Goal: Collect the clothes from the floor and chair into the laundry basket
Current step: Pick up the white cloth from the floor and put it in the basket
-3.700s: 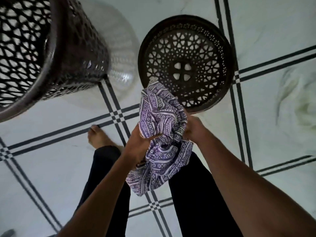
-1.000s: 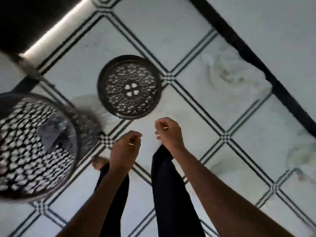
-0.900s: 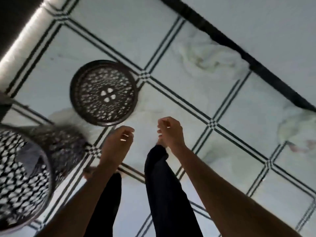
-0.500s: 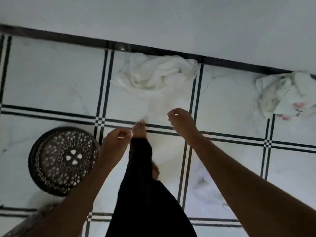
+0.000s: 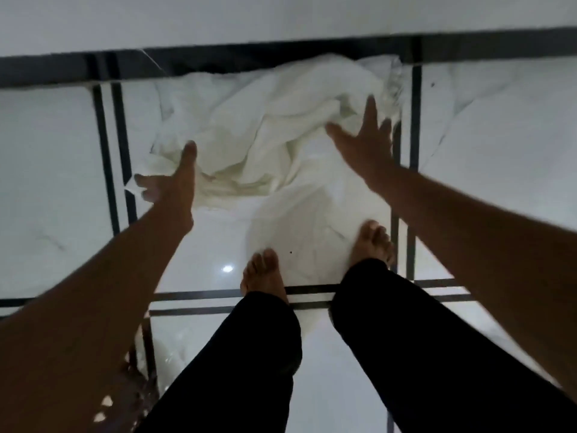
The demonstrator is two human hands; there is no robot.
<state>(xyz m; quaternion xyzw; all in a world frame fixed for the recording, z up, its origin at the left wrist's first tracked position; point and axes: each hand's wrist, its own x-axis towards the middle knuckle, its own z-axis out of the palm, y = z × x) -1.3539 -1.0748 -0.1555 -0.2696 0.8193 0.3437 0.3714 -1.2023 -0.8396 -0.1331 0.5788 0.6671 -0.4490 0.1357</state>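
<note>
A crumpled white cloth (image 5: pixel 265 139) lies on the pale marble floor against the dark skirting at the wall. My left hand (image 5: pixel 170 179) reaches down at the cloth's left edge, fingers spread, touching or just over the fabric. My right hand (image 5: pixel 365 142) hovers over the cloth's right side, fingers splayed wide and holding nothing. The laundry basket itself is out of view; only a sliver of dark perforated lid (image 5: pixel 131 392) shows at the bottom left.
My bare feet (image 5: pixel 265 273) in black trousers stand just short of the cloth. The white wall (image 5: pixel 281 17) and its black skirting (image 5: pixel 62 70) close off the far side. Dark inlay lines cross the floor tiles.
The purple patterned cloth I held has left my hands. I turned from the basket and lid, stepped toward the wall, and both hands dropped onto the white cloth, fingers spreading.
</note>
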